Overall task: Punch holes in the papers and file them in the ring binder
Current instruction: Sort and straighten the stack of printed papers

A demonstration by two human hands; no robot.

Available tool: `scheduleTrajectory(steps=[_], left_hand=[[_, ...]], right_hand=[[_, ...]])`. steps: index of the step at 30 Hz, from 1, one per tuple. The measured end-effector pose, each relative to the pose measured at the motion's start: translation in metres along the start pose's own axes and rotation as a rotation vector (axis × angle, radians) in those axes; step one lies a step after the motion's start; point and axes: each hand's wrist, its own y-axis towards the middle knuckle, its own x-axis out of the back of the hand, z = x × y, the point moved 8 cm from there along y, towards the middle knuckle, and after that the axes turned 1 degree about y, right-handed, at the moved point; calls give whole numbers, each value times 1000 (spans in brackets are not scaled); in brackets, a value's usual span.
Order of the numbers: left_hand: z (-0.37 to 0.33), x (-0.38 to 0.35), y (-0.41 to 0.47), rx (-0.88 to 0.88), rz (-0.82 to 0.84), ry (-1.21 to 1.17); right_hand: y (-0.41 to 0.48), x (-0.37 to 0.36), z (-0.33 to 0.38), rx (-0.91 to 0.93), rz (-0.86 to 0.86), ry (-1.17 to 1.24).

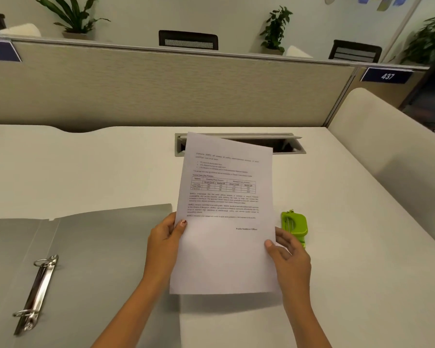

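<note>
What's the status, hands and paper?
Left hand and right hand hold paper above desk. Punch untouched. Binder open. Nothing blocking.

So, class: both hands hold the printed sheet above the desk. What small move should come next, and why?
Probably carry the sheet right to the green hole punch: no holes show along its edges, and the binder rings already lie open-faced, waiting.
</note>
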Motion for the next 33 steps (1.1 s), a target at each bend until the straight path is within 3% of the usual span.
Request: scheduleTrajectory(steps=[9, 27, 30, 33], left_hand=[[21, -13, -3, 214, 205, -96], [9, -17, 0, 128, 175, -168], [7, -14, 3, 88, 107, -86], [-3, -22, 1, 12, 125, 64]], right_hand=[[5, 1, -1, -63, 15, 41], [11, -2, -3, -128, -9, 14], [9, 4, 7, -48, -73, -65], [-6, 7, 44, 220, -185, -179]])
